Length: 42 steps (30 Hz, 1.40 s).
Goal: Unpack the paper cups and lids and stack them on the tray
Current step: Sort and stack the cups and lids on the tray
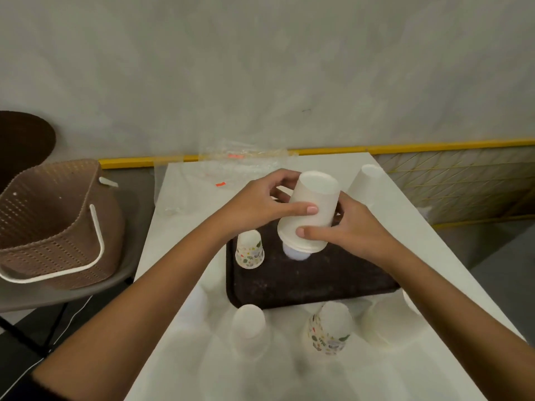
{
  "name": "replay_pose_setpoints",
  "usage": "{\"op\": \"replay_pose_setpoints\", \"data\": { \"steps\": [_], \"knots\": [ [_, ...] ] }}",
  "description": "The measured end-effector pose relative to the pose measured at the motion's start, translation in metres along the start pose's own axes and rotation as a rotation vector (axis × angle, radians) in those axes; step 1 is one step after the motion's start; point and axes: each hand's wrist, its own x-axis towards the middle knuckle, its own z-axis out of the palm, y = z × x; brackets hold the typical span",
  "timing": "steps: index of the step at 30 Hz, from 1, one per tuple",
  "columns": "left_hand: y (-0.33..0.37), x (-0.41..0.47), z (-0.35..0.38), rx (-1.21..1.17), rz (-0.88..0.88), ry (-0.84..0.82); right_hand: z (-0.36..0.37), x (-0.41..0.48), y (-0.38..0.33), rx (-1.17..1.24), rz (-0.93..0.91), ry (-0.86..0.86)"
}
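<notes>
- Cups up front: a stack of white cups (311,209), upside down and tilted, hangs above the tray (318,282) with both my hands on it.
- My left hand (260,204) grips the upper half, thumb laid across the front and fingers curled round the back.
- My right hand (350,230) grips the lower end by the rim, thumb on the front. Something pale and rounded pokes out under that rim, and I can't tell whether it's another cup or a lid.
- Done so far, as I read it: one small flowered cup (249,250) stands upside down on the tray, just on my side of the left hand. Nothing else rests there.
- Left to do: nearer me than both hands, on the table (179,256) short of the tray, stand a plain white cup (249,328), a second flowered cup (328,328) and a wide white cup (388,325), all upside down and blurred.
- Just beyond my right hand, off the tray, a tall white cup (365,183) stands upside down too.
- Past my left hand lies clear plastic wrapping (240,163). It looks emptied, so I'd say the unpacking is mostly over and the stacking has barely begun.
- Lids: I can't make out any for sure.
- Well out to the left of my left hand sits a brown basket (49,221).
</notes>
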Motion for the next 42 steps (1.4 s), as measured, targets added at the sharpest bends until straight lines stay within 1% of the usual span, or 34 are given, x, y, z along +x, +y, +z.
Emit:
{"op": "replay_pose_setpoints", "data": {
  "steps": [5,11,18,25,31,36,42],
  "knots": [
    [0.015,0.049,0.03,-0.006,0.029,0.015,-0.052,0.019,0.017,-0.015,-0.005,0.023],
    [0.018,0.117,0.068,-0.025,0.021,0.039,-0.109,0.056,0.058,-0.078,0.021,0.046],
    [0.025,0.186,0.099,0.003,0.039,0.121,-0.151,0.113,0.108,-0.11,-0.017,0.157],
    [0.001,0.223,0.129,0.081,-0.048,0.116,-0.153,0.137,0.154,-0.065,0.08,0.155],
    [-0.023,0.233,0.148,0.125,-0.168,0.089,-0.135,0.146,0.187,-0.046,0.198,0.1],
    [-0.032,0.231,0.154,0.116,-0.267,0.096,-0.126,0.147,0.195,-0.041,0.246,0.075],
    [-0.029,0.215,0.141,0.126,-0.29,0.121,-0.133,0.135,0.184,-0.013,0.231,0.122]
  ]
}}
